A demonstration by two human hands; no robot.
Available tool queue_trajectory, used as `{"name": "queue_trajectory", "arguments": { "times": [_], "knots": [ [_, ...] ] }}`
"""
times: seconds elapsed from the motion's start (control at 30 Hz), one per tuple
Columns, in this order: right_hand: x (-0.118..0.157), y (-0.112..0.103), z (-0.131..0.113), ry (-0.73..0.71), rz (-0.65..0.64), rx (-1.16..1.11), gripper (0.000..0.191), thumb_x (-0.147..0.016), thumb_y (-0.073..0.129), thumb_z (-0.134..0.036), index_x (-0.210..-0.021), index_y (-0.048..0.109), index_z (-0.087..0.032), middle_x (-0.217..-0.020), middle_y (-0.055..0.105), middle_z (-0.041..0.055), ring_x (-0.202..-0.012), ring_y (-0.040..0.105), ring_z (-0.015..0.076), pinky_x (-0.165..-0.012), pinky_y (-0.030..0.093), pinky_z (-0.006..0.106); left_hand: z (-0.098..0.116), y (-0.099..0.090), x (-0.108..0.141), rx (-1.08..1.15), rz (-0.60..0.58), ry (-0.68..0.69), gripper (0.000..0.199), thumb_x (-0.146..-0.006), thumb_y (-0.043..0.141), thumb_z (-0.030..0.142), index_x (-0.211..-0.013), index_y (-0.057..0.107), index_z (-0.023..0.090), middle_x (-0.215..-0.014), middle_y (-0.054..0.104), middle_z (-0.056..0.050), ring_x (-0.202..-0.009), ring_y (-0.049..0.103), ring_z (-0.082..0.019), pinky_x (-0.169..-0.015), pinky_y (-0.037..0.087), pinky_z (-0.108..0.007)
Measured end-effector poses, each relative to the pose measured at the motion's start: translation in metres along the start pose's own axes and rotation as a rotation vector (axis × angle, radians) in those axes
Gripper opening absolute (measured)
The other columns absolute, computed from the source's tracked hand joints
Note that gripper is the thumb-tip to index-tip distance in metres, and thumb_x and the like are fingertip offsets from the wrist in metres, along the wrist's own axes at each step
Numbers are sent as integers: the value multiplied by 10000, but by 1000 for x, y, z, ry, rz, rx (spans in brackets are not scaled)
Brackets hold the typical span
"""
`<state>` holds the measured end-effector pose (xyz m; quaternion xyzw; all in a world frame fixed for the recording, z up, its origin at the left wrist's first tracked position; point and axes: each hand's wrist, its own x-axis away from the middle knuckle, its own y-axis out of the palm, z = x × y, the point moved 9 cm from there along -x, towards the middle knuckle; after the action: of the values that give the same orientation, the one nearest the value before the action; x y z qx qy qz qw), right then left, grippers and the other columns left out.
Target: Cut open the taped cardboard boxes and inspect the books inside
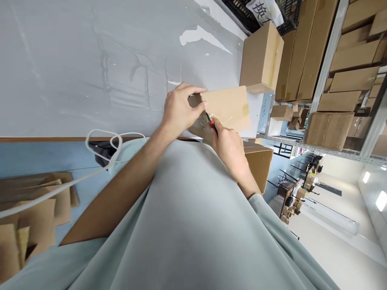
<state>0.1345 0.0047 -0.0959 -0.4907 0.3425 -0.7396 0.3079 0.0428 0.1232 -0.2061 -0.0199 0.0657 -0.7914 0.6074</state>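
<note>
A small cardboard box [229,105] lies at the table's near edge, with torn tape and frayed card toward its left end. My left hand [181,106] grips that end, thumb on the near face and fingers over the far edge. In my right hand [228,147] is a red and black utility knife [213,124], its tip at the torn tape near my left thumb. The knife's rear is hidden inside my palm.
A taller closed carton [261,58] stands on the grey table [75,68] to the right, near a black crate [242,14]. An open carton [256,161] sits below the table edge. Shelves hold boxes at right. A white cable [66,185] crosses at left above flattened cardboard [39,209].
</note>
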Motion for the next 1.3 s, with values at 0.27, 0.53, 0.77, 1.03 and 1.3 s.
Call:
{"name": "queue_trajectory", "arguments": {
  "times": [0.27,0.53,0.77,1.03,1.3],
  "knots": [
    [22,18,22,-22,-85,-36,527,-1238,444,-324,-1756,528,-272,-1227,892,133,-1074,857,328,-911,601,374,-8,-1,3,68,42,25,399,-944,802,286,-1340,817,337,-1355,784,-50,-1308,752,-328,-1184,663,-539],
    [32,3,109,-52,246,-363,545,-1220,408,-380,-1690,629,-216,-1096,906,121,-897,849,296,-780,548,312,-7,0,8,94,85,-60,437,-968,819,477,-1385,784,352,-1472,745,-52,-1432,721,-351,-1141,717,-552],
    [6,34,50,-252,8,-260,559,-1217,454,-334,-1766,531,-260,-1198,906,116,-1033,865,313,-914,618,353,-12,0,8,31,94,-126,706,-885,821,807,-1388,744,318,-1509,758,-4,-1439,695,-319,-1158,678,-626],
    [15,48,34,-224,-47,-69,603,-1213,423,-258,-1807,422,-149,-1144,879,209,-1024,876,326,-935,682,415,-24,1,9,43,98,-137,976,-819,824,963,-1465,684,244,-1576,736,5,-1453,652,-283,-1186,629,-548],
    [18,48,37,-186,-32,-95,608,-1211,453,-279,-1804,412,-148,-1111,879,200,-979,870,325,-882,693,413,-24,2,9,40,103,-129,985,-834,830,942,-1479,678,213,-1561,740,12,-1402,666,-268,-1161,636,-567]
  ]
}}
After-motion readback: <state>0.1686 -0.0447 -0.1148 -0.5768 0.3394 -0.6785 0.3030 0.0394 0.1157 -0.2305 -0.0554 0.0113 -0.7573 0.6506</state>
